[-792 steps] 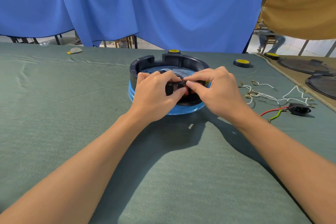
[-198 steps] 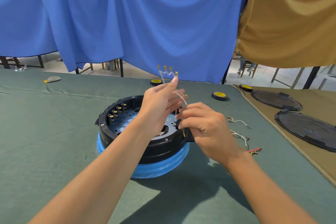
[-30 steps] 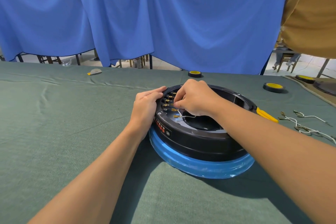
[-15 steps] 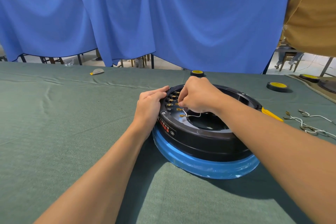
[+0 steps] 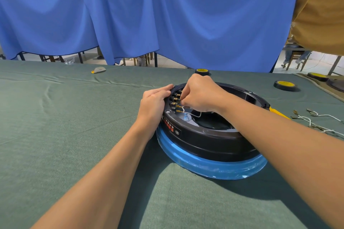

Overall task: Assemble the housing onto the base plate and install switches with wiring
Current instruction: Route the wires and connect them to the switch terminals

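— What is that big round thing?
— A black housing [image 5: 204, 135], smooth and shiny, shaped like a ring. It sits on a round blue base plate [image 5: 214, 168], on a soft green cloth [image 5: 65, 126].

— What is inside it?
— Small switches [image 5: 176, 98] with gold metal tips, in a row by its left wall. A thin white wire [image 5: 193, 114] bends from them toward the hollow middle.

— And the hands?
— The left hand [image 5: 154, 104] lies on the outside of the rim, fingers nearly straight, pressing. The right hand [image 5: 201, 95] is curled up just over the switches, pinching the white wire.

— Anything else?
— Loose wires [image 5: 316, 121] lie off to the right, and a flat tape roll [image 5: 285, 85] lies farther back.
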`<state>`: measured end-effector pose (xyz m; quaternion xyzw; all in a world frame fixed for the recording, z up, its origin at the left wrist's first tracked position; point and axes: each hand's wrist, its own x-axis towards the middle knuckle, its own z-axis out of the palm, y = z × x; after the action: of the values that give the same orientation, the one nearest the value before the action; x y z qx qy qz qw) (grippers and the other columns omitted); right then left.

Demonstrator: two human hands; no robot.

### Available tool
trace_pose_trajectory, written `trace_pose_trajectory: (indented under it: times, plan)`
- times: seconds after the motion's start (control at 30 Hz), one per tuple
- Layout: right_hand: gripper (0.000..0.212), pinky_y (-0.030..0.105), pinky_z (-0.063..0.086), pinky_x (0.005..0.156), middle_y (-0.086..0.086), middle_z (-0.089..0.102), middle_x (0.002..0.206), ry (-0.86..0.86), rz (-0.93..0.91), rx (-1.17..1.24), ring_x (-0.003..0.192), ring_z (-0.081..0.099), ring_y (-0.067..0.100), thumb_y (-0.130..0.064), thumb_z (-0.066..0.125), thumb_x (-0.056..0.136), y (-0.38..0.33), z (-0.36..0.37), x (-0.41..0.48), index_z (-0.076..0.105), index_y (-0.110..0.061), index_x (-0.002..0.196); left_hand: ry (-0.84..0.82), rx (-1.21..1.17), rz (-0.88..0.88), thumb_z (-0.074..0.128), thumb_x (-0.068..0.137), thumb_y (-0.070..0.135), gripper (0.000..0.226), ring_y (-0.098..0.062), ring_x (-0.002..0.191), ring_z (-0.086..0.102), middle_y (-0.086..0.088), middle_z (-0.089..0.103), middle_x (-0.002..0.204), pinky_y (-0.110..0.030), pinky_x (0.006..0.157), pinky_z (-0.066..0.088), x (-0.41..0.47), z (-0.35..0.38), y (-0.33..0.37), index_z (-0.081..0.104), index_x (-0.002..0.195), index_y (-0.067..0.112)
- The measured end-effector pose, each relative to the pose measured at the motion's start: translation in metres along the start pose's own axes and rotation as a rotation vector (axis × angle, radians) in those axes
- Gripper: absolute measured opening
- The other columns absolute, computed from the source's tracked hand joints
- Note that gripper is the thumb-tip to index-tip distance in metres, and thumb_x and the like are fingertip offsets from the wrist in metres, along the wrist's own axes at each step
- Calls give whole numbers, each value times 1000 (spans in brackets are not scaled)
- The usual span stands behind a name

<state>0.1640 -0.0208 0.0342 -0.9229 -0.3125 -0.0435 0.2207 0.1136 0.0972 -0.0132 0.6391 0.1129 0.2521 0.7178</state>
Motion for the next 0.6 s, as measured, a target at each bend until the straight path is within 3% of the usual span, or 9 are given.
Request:
trace_pose_trajectory:
  times: [0.2, 0.33, 0.47, 0.6]
  plan:
    - [13, 31, 54, 76, 3, 66, 88, -3, -28, -17, 89, 60, 20, -7, 66, 88, 5, -3, -1, 76, -11, 97, 15, 36, 6, 48, 93, 2, 32, -20, 102, 66, -10, 70, 111, -30, 88, 54, -1, 1, 1, 68, 117, 7]
    - [12, 32, 55, 78, -1, 64, 82, -15, -43, -24, 87, 61, 18, -8, 69, 87, 8, -4, 0, 77, -13, 94, 2, 19, 10, 48, 92, 1, 32, -13, 88, 68, -6, 72, 100, -18, 72, 56, 0, 0, 1, 68, 116, 6]
    - [12, 32, 56, 76, 2, 66, 86, -21, -51, -27, 86, 62, 18, -9, 70, 87, 9, -4, 2, 77, -12, 95, 4, 9, 5, 48, 92, 0, 31, -17, 94, 67, -9, 71, 105, -22, 77, 54, 2, 1, -1, 69, 116, 5]
    - [10, 33, 57, 77, 5, 68, 91, -24, -57, -38, 86, 61, 19, -8, 70, 86, 10, -4, 2, 77, -12, 93, -3, -12, 13, 48, 92, 0, 31, -9, 82, 68, -1, 71, 93, -14, 64, 53, 2, 0, -1, 70, 113, 6]
